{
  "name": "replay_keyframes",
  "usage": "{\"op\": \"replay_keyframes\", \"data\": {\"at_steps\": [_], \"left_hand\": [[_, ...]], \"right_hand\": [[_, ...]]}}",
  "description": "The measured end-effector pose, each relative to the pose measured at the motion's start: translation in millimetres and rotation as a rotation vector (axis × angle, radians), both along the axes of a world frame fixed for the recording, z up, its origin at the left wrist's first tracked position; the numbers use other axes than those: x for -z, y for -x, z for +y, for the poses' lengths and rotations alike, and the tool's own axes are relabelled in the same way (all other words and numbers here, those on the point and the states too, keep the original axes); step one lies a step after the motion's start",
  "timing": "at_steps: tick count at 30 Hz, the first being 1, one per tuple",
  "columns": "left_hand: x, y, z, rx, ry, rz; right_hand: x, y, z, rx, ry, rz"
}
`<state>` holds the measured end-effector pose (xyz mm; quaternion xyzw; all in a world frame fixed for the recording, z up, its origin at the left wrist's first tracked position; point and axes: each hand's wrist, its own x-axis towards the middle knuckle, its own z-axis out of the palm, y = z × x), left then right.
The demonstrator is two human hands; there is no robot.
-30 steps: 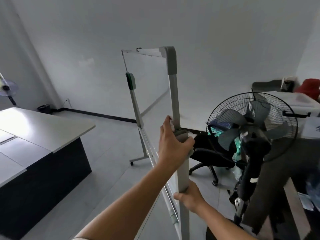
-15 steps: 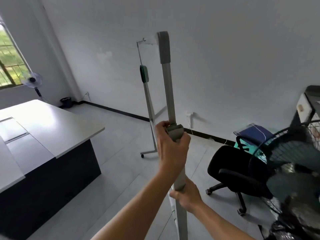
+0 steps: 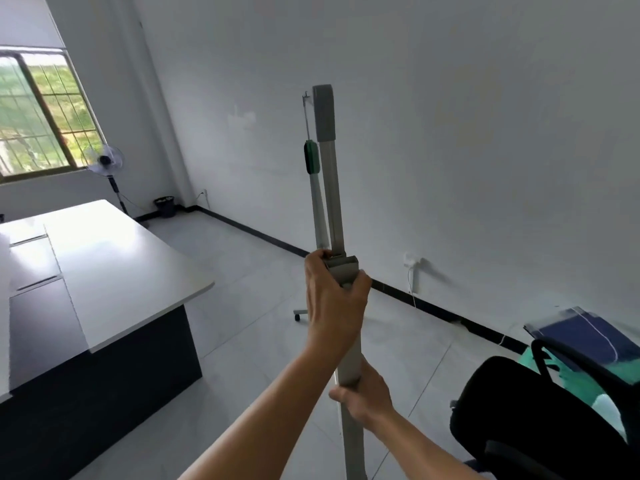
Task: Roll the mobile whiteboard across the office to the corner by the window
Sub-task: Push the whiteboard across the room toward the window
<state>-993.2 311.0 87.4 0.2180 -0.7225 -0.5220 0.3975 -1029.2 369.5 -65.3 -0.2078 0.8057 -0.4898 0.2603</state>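
Observation:
The mobile whiteboard (image 3: 329,188) stands edge-on straight in front of me, so only its grey near post, a green clamp on the far post and one far caster foot (image 3: 300,313) show. My left hand (image 3: 334,303) is wrapped around the near post at its grey bracket. Lower down, my right hand (image 3: 367,398) grips the same post. The window (image 3: 38,116) is at the far left, with the corner beside it.
A white-topped desk (image 3: 114,265) with dark sides fills the left. A black office chair (image 3: 540,420) stands close on the right, a blue and teal bundle behind it. By the window stand a pedestal fan (image 3: 105,161) and a black bin (image 3: 165,206). Open tiled floor lies ahead.
The view has swung left: the window and far corner have come into sight, the nearby black fan has left the frame, and the whiteboard now appears edge-on. Both hands keep their grip.

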Motion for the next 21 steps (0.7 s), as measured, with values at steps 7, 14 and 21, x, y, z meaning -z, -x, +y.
{"op": "replay_keyframes", "data": {"at_steps": [7, 14, 21], "left_hand": [[-1, 107, -70, -0.022, 0.013, 0.008], [-1, 204, -139, -0.060, 0.008, -0.019], [-2, 311, -206, -0.141, 0.011, -0.046]], "right_hand": [[-6, 107, -73, -0.023, -0.043, -0.024], [-4, 210, -145, -0.070, -0.075, -0.029], [-2, 322, -217, -0.142, -0.060, 0.009]]}}
